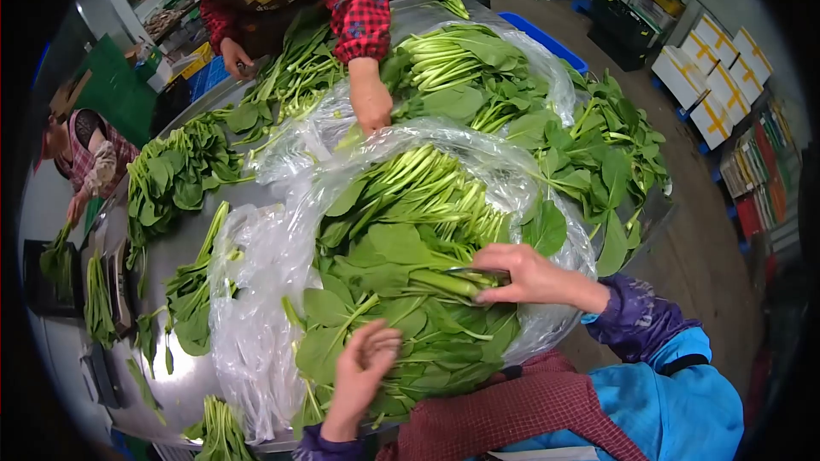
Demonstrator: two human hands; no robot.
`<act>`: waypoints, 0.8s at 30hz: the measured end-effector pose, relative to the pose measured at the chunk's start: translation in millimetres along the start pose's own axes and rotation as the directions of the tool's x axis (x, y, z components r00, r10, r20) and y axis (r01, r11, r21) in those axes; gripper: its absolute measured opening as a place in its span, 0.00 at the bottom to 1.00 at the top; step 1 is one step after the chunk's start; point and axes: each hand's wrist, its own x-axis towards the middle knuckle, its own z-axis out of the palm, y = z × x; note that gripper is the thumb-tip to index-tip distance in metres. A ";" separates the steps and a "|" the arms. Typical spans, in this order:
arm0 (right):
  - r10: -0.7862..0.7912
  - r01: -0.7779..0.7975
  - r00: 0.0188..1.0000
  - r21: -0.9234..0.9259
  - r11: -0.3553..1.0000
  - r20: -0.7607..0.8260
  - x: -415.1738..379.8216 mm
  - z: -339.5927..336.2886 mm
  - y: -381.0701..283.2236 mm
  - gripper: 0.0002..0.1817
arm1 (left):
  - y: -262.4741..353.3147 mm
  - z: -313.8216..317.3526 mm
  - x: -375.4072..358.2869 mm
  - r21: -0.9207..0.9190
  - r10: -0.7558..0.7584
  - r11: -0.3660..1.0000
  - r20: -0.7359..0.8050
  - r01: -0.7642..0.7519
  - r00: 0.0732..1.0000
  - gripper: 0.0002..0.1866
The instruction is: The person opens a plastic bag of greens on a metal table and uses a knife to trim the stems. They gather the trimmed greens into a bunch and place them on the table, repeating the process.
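A large clear plastic bag (pixel 248 307) lies opened around a heap of leafy greens (pixel 401 248) with pale green stems. Over the near right part of this heap, my right hand (pixel 534 277) is closed on a thin dark blade, next to a few thick stems (pixel 444 283) that its fingertips touch or nearly touch. My left hand (pixel 366 367) is above the leaves at the near left of the heap, its fingers loosely curled and apart, with nothing seen in it. Whether it touches the leaves cannot be made out.
Across the metal table (pixel 184 376), a co-worker's hand (pixel 371 98) reaches to the bag's far edge. More greens (pixel 465 60) lie in a second bag, with loose bunches (pixel 184 166) at left and right. Another person (pixel 85 149) stands far left. A blue tray (pixel 542 41) is behind.
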 end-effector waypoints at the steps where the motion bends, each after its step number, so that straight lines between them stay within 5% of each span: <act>1: 0.076 -0.075 0.997 0.048 0.996 -0.011 1.3 -12.6 -5.5 0.25 | -6.9 11.1 3.1 -0.036 -0.026 0.999 0.056 0.028 0.998 0.27; 4: 0.275 -0.230 0.937 0.211 0.950 -0.216 18.7 -48.4 22.9 0.24 | -10.1 31.6 11.7 -0.282 -0.202 0.930 0.141 0.235 0.969 0.31; 6: 0.331 -0.328 0.918 0.054 0.943 -0.216 37.6 -62.4 52.0 0.35 | -14.2 38.5 18.4 -0.372 -0.230 0.886 0.167 0.278 0.959 0.30; 10: 0.297 -0.338 0.938 -0.285 0.897 -0.179 58.6 -39.2 102.0 0.39 | -19.6 56.1 32.2 -0.547 -0.273 0.755 0.236 0.360 0.932 0.28; 14: 0.374 -0.387 0.922 -0.217 0.896 -0.100 42.0 -12.0 92.4 0.44 | -38.2 63.1 52.4 -0.592 -0.334 0.666 0.306 0.453 0.891 0.40; 18: 0.442 -0.427 0.897 0.213 0.879 -0.023 8.3 -8.5 50.5 0.36 | -62.7 68.1 72.0 -0.615 -0.376 0.617 0.318 0.491 0.870 0.35; 20: 0.355 -0.326 0.926 0.199 0.924 -0.131 -4.7 8.2 41.4 0.27 | -62.5 71.7 79.5 -0.667 -0.358 0.563 0.335 0.488 0.871 0.39; 22: 0.079 -0.088 0.957 -0.020 0.996 -0.281 -18.0 36.3 37.3 0.21 | -52.5 78.5 78.1 -0.652 -0.343 0.587 0.336 0.480 0.877 0.41; 24: -0.024 -0.016 0.966 -0.151 0.988 -0.256 -29.1 50.6 16.7 0.19 | -48.7 80.5 75.2 -0.690 -0.270 0.586 0.327 0.424 0.906 0.39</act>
